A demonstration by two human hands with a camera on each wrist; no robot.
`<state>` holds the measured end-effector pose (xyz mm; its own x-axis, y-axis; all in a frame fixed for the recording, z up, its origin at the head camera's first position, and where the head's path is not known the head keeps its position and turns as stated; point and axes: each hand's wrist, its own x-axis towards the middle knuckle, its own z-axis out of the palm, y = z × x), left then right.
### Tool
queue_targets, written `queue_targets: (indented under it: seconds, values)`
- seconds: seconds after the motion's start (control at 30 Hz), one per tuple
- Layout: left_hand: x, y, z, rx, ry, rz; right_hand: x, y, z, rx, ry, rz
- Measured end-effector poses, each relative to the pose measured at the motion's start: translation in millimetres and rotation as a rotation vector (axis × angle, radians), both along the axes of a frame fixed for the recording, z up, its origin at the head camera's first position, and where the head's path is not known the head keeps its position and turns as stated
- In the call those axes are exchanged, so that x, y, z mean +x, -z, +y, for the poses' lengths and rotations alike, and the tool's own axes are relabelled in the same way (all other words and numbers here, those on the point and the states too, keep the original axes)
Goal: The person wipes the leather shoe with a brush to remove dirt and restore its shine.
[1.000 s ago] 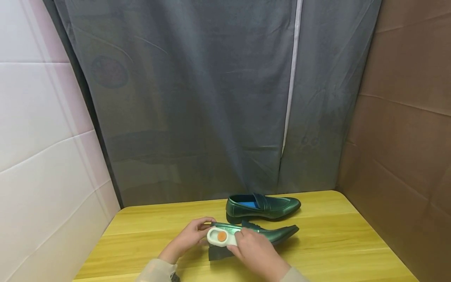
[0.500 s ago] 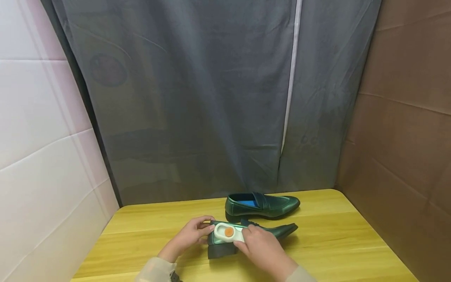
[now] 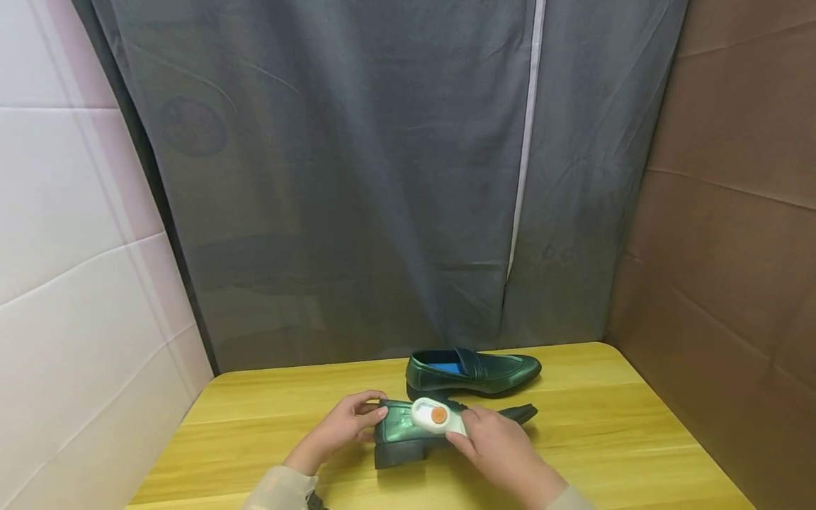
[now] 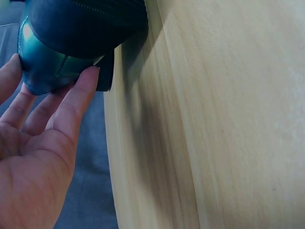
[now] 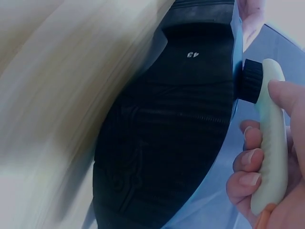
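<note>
A glossy green loafer [image 3: 398, 426] is held tilted above the front of the table, toe to the right. My left hand [image 3: 339, 429] grips its heel end; in the left wrist view, the fingers and thumb of that hand [image 4: 45, 138] curve round the back of the heel [image 4: 43, 69]. My right hand [image 3: 506, 453] holds a white-handled shoe brush [image 3: 421, 411] with an orange button against the loafer's side. In the right wrist view the brush's black bristles [image 5: 251, 81] meet the upper, beside the dark sole [image 5: 167, 124] marked 43.
A second green loafer [image 3: 494, 374] with a blue insole stands upright behind, toe to the right. The yellow wood-grain table [image 3: 274, 397] has a grey curtain [image 3: 357, 212] at its back, a white wall [image 3: 83, 283] on the left and a brown one [image 3: 727, 248] on the right.
My right hand has slid the brush rightward along the loafer's side, from near the heel toward the middle. The left hand and the loafer stay nearly still.
</note>
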<state>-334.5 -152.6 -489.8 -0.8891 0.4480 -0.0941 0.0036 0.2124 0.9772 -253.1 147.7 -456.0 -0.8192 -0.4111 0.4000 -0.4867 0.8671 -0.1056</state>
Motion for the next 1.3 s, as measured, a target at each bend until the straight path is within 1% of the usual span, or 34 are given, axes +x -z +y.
queue_targets:
  seconds: [0.27,0.47,0.67,0.87,1.1,1.3]
  values:
    - [-0.1,-0.4,0.2,0.012,0.006,-0.005,3.1,2.3,18,-0.043,0.028,-0.025]
    - [-1.1,2.3,-0.5,0.012,0.009,-0.004,6.8,1.1,31,-0.081,0.028,-0.099]
    - [-1.2,2.5,-0.2,0.012,0.005,-0.01,9.5,1.3,42,-0.079,0.069,-0.169]
    - [-0.7,1.2,-0.5,0.007,0.003,-0.014,10.5,2.8,54,-0.096,0.099,-0.179]
    - [0.5,-0.1,-0.4,0.011,0.002,-0.015,10.9,3.0,66,-0.123,0.146,-0.24]
    - [1.9,-1.3,0.7,0.017,0.008,-0.011,11.7,4.3,74,-0.138,0.177,-0.264]
